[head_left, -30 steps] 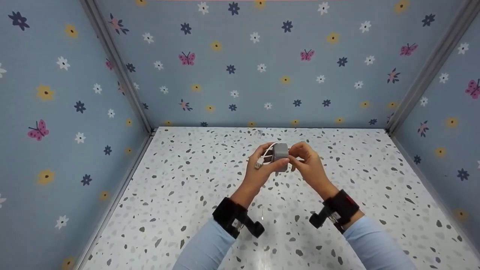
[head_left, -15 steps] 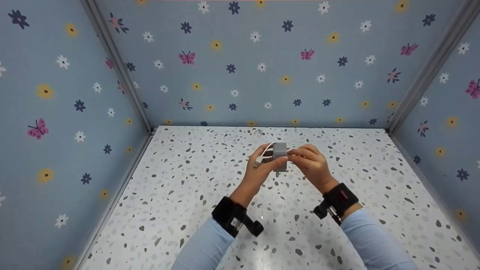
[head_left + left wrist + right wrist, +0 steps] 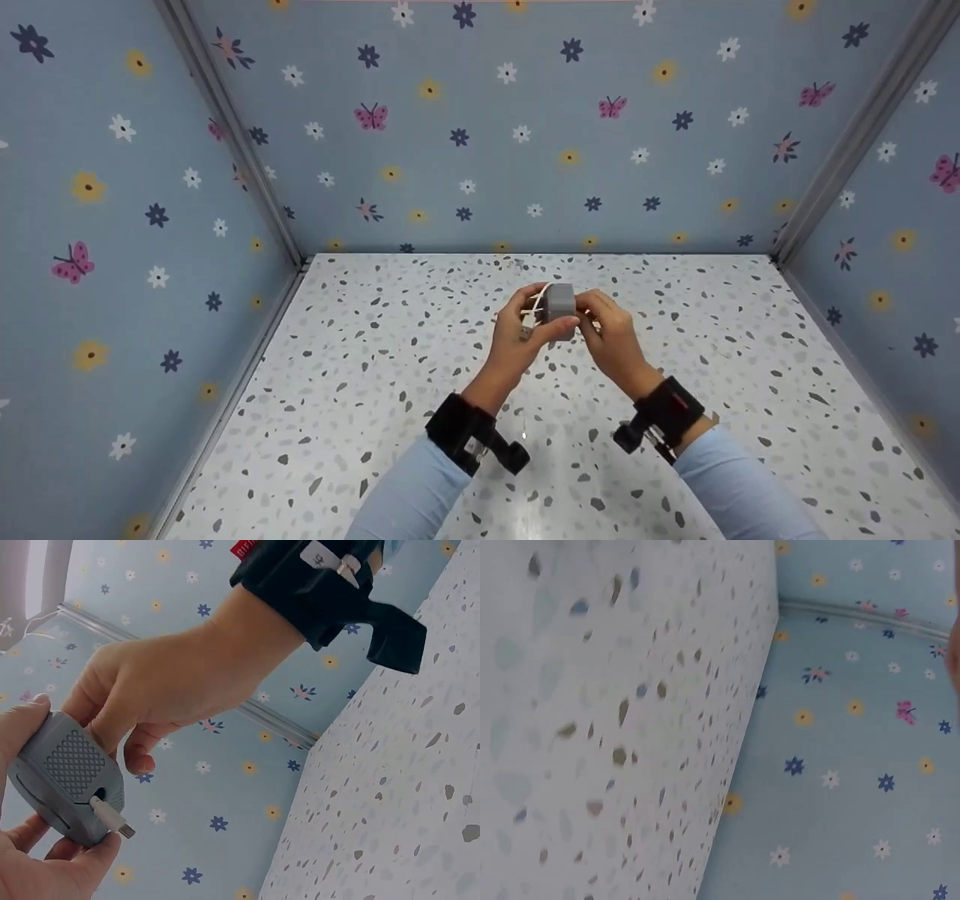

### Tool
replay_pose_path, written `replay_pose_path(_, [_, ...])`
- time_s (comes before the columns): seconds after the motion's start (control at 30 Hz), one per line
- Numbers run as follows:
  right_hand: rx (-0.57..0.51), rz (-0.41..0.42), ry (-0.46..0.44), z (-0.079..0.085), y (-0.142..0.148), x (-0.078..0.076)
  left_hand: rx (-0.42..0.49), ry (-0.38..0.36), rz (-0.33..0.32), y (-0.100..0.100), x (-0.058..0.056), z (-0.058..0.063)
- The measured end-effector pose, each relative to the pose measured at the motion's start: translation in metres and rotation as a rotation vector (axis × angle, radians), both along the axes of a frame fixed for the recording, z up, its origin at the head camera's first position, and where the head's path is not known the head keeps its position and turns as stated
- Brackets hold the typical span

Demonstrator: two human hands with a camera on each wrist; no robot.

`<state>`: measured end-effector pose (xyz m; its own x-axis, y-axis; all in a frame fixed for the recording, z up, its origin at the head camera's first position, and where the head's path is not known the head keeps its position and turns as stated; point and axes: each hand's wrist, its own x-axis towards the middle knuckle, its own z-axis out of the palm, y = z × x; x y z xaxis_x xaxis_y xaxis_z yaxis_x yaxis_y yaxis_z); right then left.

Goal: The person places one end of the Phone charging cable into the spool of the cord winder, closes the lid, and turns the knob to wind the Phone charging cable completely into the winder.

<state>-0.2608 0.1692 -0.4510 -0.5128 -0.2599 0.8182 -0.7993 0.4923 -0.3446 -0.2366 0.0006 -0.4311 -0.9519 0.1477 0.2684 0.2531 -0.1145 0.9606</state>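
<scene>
My left hand (image 3: 511, 339) holds up a small grey block (image 3: 561, 301) above the table, thumb across its near side. A white USB cable (image 3: 538, 297) loops at the block's left, its USB plug hanging by the palm. In the left wrist view the grey block (image 3: 66, 776) shows a diamond-textured panel, and a white connector (image 3: 111, 817) sticks out of a slot. My right hand (image 3: 616, 334) is at the block's right side with bent fingers. Its fingertips are partly hidden behind the block, so whether they pinch anything is unclear.
A white speckled table (image 3: 420, 420) lies under both hands. Blue flowered panels (image 3: 480, 150) stand at the back and both sides, joined by grey corner rails (image 3: 232, 127). Each wrist wears a black strap with a camera. The right wrist view shows mostly table and panel.
My right hand first straightened its fingers toward the block, then bent them again and moved slightly left against its side. The USB plug has shifted a little; the left hand stays nearly still.
</scene>
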Motion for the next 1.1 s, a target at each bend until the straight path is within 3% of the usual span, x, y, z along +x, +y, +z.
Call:
replay_pose_path(0.17, [-0.042, -0.057, -0.236, 0.008, -0.007, 0.012, 0.006, -0.042, -0.003, 0.001, 0.001, 0.001])
replay_pose_path(0.27, [-0.078, -0.046, -0.380, 0.014, -0.007, 0.015, 0.017, -0.057, -0.012, 0.000, 0.005, 0.007])
replay_pose_path(0.33, [-0.150, 0.009, -0.524, 0.016, -0.005, 0.016, -0.006, -0.033, 0.001, -0.001, 0.006, 0.010])
replay_pose_path(0.5, [-0.455, 0.248, -0.921, 0.022, 0.001, 0.015, -0.035, -0.012, 0.046, -0.002, 0.003, 0.007])
replay_pose_path(0.57, [-0.508, 0.318, -1.021, 0.024, 0.004, 0.015, -0.004, -0.042, 0.044, -0.002, 0.002, 0.004])
replay_pose_path(0.63, [-0.500, 0.336, -1.080, 0.026, 0.006, 0.014, 0.021, -0.068, 0.041, -0.002, 0.001, 0.002])
replay_pose_path(0.77, [-0.398, 0.272, -1.049, 0.029, 0.007, 0.012, 0.020, -0.089, 0.046, -0.002, 0.001, -0.001])
replay_pose_path(0.9, [-0.316, 0.191, -0.879, 0.027, 0.006, 0.009, 0.019, -0.092, 0.049, -0.002, 0.002, -0.001])
replay_pose_path(1.1, [-0.327, 0.120, -0.664, 0.021, 0.002, 0.007, 0.021, -0.090, 0.012, -0.001, 0.002, -0.002])
